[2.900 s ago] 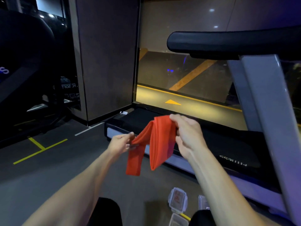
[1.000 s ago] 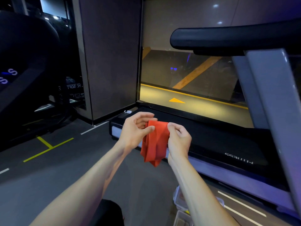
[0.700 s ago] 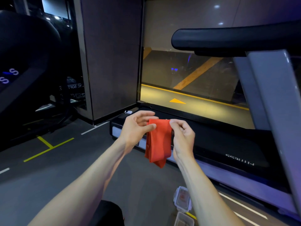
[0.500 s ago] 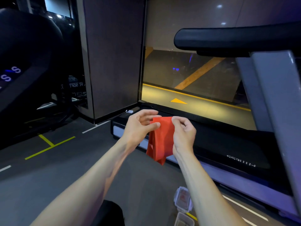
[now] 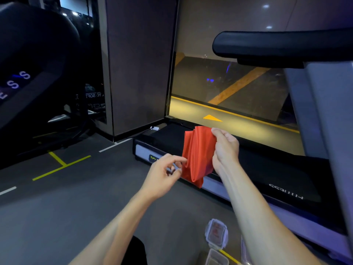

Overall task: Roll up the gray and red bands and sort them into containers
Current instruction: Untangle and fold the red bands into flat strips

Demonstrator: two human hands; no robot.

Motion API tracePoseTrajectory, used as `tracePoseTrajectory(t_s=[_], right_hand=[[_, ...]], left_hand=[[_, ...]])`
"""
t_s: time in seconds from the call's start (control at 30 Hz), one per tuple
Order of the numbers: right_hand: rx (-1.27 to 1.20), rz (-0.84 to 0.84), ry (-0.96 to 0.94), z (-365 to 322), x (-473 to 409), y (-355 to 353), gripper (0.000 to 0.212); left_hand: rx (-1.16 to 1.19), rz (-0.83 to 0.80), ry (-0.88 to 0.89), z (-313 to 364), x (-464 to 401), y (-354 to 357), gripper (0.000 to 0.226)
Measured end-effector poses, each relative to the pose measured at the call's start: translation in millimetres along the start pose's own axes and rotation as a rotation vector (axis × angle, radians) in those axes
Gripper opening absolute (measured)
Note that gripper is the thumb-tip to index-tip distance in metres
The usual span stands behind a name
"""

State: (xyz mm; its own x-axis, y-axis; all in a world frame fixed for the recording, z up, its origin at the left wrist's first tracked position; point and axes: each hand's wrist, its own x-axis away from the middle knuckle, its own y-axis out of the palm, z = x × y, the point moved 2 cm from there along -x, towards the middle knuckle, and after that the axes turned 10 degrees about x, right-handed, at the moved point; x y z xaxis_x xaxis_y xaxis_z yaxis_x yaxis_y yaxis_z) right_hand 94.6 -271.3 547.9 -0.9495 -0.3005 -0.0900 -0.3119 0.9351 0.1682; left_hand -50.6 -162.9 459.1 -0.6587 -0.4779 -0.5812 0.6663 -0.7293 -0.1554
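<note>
A folded red band (image 5: 197,155) hangs in the air in front of me. My right hand (image 5: 224,148) pinches its upper right edge between thumb and fingers. My left hand (image 5: 164,173) sits lower, at the band's left side, and its fingertips pinch the lower left edge. On the floor near my knees stands a small clear container (image 5: 216,233) with something red inside. A second clear container (image 5: 216,258) shows partly at the bottom edge. No gray band is in view.
A treadmill deck (image 5: 267,175) runs along the floor just behind the band, with its grey upright (image 5: 324,115) and black handrail (image 5: 282,44) at the right. Another dark machine (image 5: 34,64) stands at the left. Grey floor with yellow tape marks (image 5: 59,163) lies between.
My left hand has let go of the band's top and dropped to its lower left edge. My right hand still holds the top, and the band hangs a little more spread.
</note>
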Motion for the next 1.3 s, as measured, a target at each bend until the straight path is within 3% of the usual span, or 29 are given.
tracePoseTrajectory(t_s=[0.17, 0.37, 0.47, 0.63, 0.8, 0.97, 1.03, 1.2, 1.23, 1.3], right_hand=[[-0.027, 0.007, 0.003, -2, 1, 4, 0.014], [-0.074, 0.050, 0.095, 7, 2, 9, 0.009], [-0.085, 0.051, 0.126, 8, 5, 10, 0.006], [-0.084, 0.043, 0.135, 5, 5, 11, 0.005], [-0.093, 0.030, 0.165, 5, 6, 13, 0.008], [-0.064, 0.016, 0.157, 3, 6, 11, 0.017], [-0.060, 0.009, 0.162, 1, 5, 8, 0.012], [-0.060, -0.087, 0.175, -10, 1, 4, 0.003], [-0.055, -0.109, 0.170, -13, 1, 5, 0.004], [-0.037, -0.156, 0.166, -18, 0, 7, 0.005]], left_hand=[[-0.058, -0.052, -0.080, -16, 2, 14, 0.032], [0.003, 0.163, -0.070, -16, 5, 31, 0.016], [-0.022, 0.138, -0.046, -19, 4, 35, 0.024], [-0.005, 0.044, -0.039, -34, 4, 37, 0.016], [0.120, 0.154, -0.084, -40, 0, 39, 0.010], [0.044, 0.000, -0.097, -40, 2, 36, 0.025], [0.119, -0.044, -0.127, -34, 5, 30, 0.026], [0.627, 0.157, -0.334, -26, 12, 1, 0.019], [0.653, 0.219, -0.372, -31, 13, -5, 0.021], [0.477, 0.250, -0.381, -41, 14, -13, 0.026]])
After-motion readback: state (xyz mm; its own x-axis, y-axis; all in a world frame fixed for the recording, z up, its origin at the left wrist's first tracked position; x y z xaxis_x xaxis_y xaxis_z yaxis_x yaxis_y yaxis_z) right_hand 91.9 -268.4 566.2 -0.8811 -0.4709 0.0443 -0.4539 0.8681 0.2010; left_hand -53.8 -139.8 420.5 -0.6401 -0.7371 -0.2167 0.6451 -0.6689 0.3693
